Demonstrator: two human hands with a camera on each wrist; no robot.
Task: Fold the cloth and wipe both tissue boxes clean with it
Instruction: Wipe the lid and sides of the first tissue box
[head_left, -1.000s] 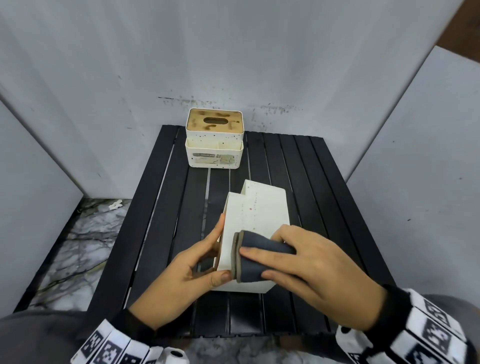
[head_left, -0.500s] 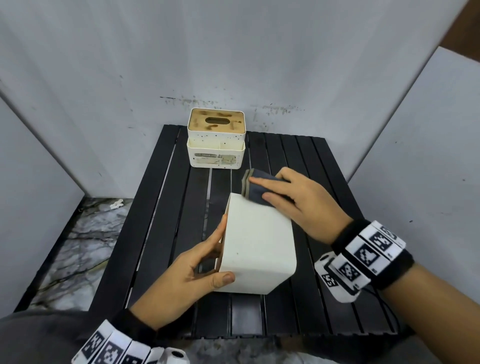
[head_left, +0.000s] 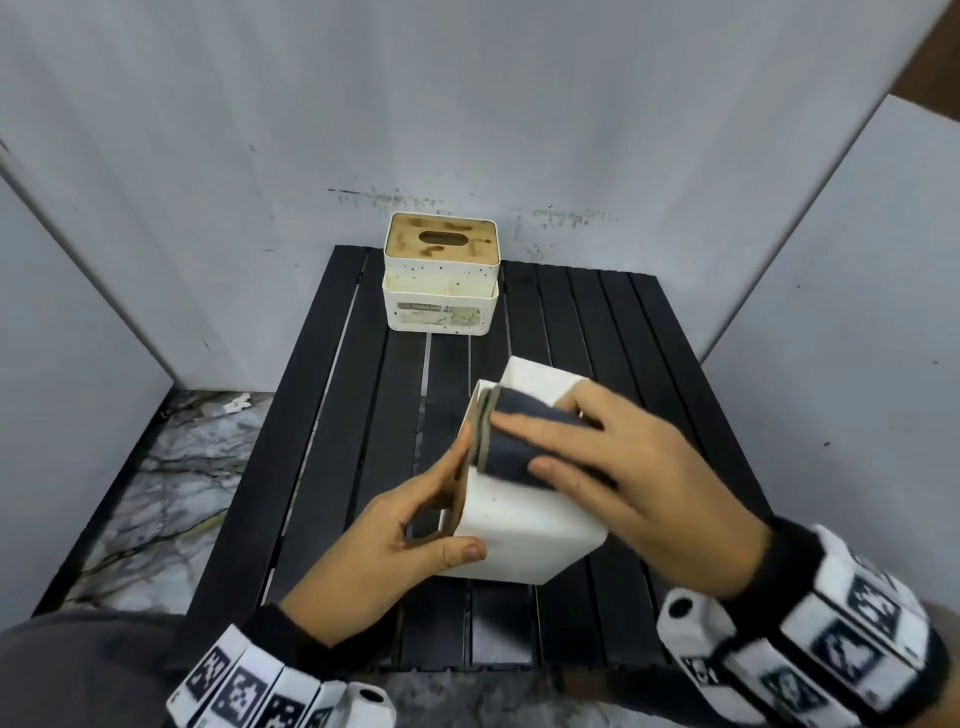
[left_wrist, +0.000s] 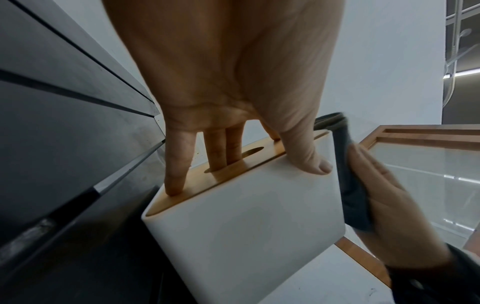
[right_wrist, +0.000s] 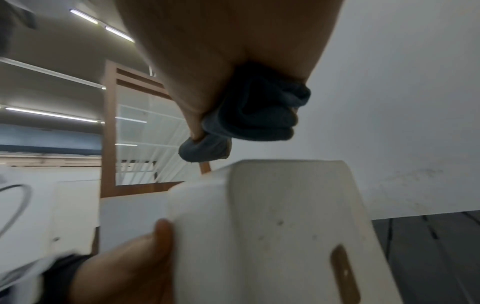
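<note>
A white tissue box (head_left: 524, 525) lies tipped on its side on the black slatted table (head_left: 332, 467), its wooden lid (left_wrist: 233, 164) facing left. My left hand (head_left: 395, 540) grips its near left corner, thumb on the upper face and two fingers in the lid slot (left_wrist: 228, 160). My right hand (head_left: 623, 478) presses the folded dark grey cloth (head_left: 519, 441) flat on the box's upper face, fingers straight, thumb (right_wrist: 193, 123) tucked against the cloth (right_wrist: 259, 111). The second tissue box (head_left: 441, 280), white with a stained wooden lid, stands upright at the table's far edge.
White panels wall in the table at the back (head_left: 467, 104), left (head_left: 62, 338) and right (head_left: 841, 338). Marbled floor (head_left: 156, 478) shows left of the table. Bare slats lie between the two boxes.
My right hand has slid the cloth back toward me from the box's far end to the middle of its upper face. The left hand has kept its hold.
</note>
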